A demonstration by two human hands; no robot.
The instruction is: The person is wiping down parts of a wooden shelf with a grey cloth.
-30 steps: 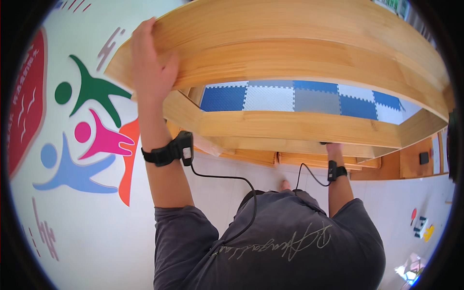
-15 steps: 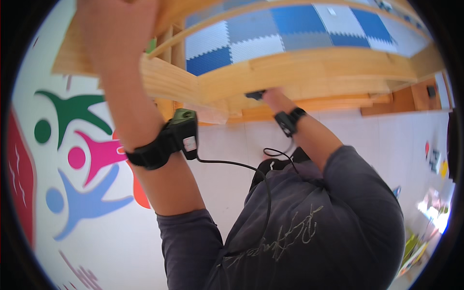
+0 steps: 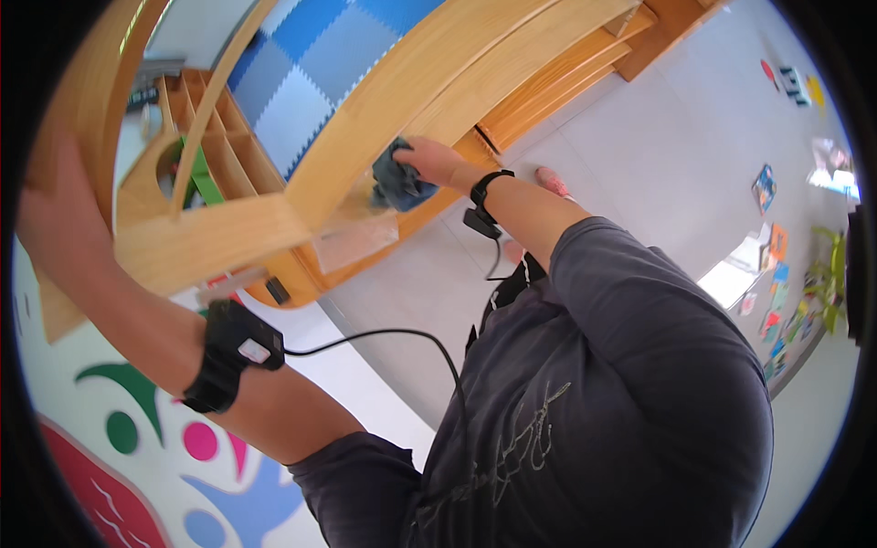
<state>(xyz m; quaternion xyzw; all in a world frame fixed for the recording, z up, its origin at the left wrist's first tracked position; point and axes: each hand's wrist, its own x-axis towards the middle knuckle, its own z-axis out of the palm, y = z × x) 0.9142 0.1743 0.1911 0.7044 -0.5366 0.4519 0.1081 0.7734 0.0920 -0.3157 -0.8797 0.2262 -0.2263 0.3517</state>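
In my right hand (image 3: 431,161) is a bunched dark blue-grey cloth (image 3: 400,180). The fingers are closed on it, and the cloth is against the wooden shelf unit (image 3: 375,105), beside its long pale board. My left hand (image 3: 59,205) is raised at the far left, against an upright wooden panel (image 3: 87,100). Motion blur smears its fingers, so their grip does not show. A black strap with a small box (image 3: 239,352) sits on my left forearm, and a cable runs from it across my dark shirt.
Behind the boards lie blue and grey interlocking foam mats (image 3: 306,73). A wooden cubby shelf (image 3: 224,151) with a green item stands at the back left. Below it, the white wall (image 3: 164,466) bears coloured painted figures. Scattered coloured items (image 3: 776,301) lie to the right.
The view has turned, so the shelf now slants up to the right. My right hand and the cloth show more fully from behind the board. My left hand appears lower and farther left.
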